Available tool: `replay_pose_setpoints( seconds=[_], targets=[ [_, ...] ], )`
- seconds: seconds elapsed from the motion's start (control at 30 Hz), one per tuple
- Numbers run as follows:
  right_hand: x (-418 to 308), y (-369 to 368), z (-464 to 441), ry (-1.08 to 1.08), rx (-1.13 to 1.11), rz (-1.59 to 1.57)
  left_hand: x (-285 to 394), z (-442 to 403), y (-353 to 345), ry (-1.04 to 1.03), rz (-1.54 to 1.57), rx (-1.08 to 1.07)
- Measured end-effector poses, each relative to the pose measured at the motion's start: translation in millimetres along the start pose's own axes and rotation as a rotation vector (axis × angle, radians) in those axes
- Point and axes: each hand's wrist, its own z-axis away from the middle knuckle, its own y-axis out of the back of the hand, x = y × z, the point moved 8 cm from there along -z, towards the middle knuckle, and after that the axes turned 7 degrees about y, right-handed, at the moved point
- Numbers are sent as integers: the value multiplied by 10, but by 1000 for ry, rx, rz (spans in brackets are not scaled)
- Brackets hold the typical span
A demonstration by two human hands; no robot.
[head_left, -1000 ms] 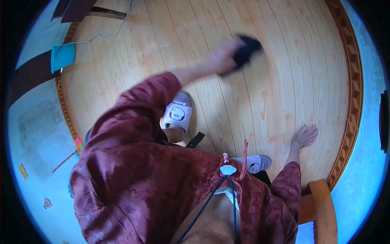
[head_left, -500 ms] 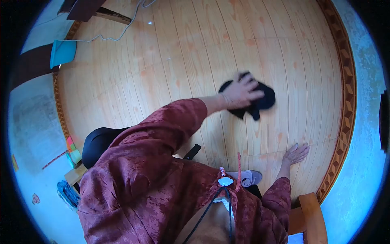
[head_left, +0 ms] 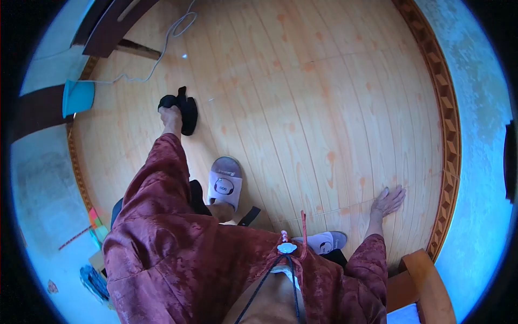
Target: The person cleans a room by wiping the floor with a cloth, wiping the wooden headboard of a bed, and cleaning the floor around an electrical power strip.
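My left hand (head_left: 171,115) is at the left of the view, out over the wood-pattern floor. Its fingers are closed on a bunched black cloth (head_left: 189,116) that lies against the floor; its exact kind does not show. Over on the right, my right hand (head_left: 388,201) appears to rest flat on the floor (head_left: 307,129), fingers stretched out and holding nothing. Maroon patterned sleeves cover both arms. A grey and lilac slipper (head_left: 224,178) is on one foot between my arms, and another slipper (head_left: 324,242) shows near the robe's hem.
A teal bin (head_left: 79,98) stands by the left wall, under a white cable (head_left: 162,56). Dark wooden furniture (head_left: 116,27) is at the upper left. A brown patterned border (head_left: 445,124) runs along the right wall. A wooden chair part (head_left: 426,283) stands at the lower right.
My left hand has swept the black cloth from the middle right of the floor to the far left. One slippered foot has come into view. My right hand stays on the floor.
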Motion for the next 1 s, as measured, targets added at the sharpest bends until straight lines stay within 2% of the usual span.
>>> replay_pose_setpoints(
  seconds=[0.07,0.1,0.13,0.2,0.27,0.3,0.33,0.37,0.4,0.43,0.47,0.53,0.6,0.7,0.73,0.77,0.83,0.87,0.93,0.97,1.0],
  targets=[
    [-17,18,-13,2,-8,3,407,69,-233,-41,429,-191],
    [-31,40,-14,4,-15,5,587,-24,-631,-100,669,-354],
    [-23,35,-17,-6,-21,-10,1148,562,-556,-238,380,-303],
    [-36,67,-26,-24,-35,-41,1754,1303,-1115,-458,296,-506],
    [-47,132,-18,-25,-31,-55,2285,2695,-1344,-658,150,-757],
    [-76,143,-40,-22,-26,-67,2434,3405,-1376,-944,68,-682],
    [-72,125,-47,-43,-51,-51,2428,4045,-1519,-1185,158,-785],
    [-76,144,-47,-59,-75,-39,2309,4685,-1681,-1061,97,-1086],
    [-71,126,-50,-74,-98,-30,2203,5365,-1776,-1339,-253,-1096],
    [-72,109,-56,-57,-81,-36,2054,5911,-1658,-1451,-489,-1209],
    [-60,100,-48,-39,-67,-41,1574,6332,-1704,-1786,-129,-1052],
    [-38,87,-41,-20,-61,-46,1080,6842,-1357,-2034,71,-978],
    [-40,117,-48,-24,-74,-46,728,6955,-1217,-2315,229,-982],
    [-80,150,-70,-19,-51,-53,978,6673,-1569,-2282,203,-1058],
    [-88,149,-66,-10,-46,-61,1220,6523,-1696,-2288,146,-978],
    [-93,164,-70,-1,-40,-69,1595,6305,-1758,-2245,62,-943],
    [-113,177,-78,3,-32,-83,2316,5713,-2047,-2033,-6,-881],
    [-108,163,-81,3,-30,-88,2613,5316,-2253,-1955,129,-722],
    [-90,160,-84,-7,-42,-100,3127,4340,-2753,-1637,-250,-649],
    [-98,160,-93,-17,-54,-108,3328,3866,-2650,-1574,-221,-496],
    [-98,160,-86,-30,-65,-118,3397,3341,-2612,-1454,-326,-250]
  ],
)
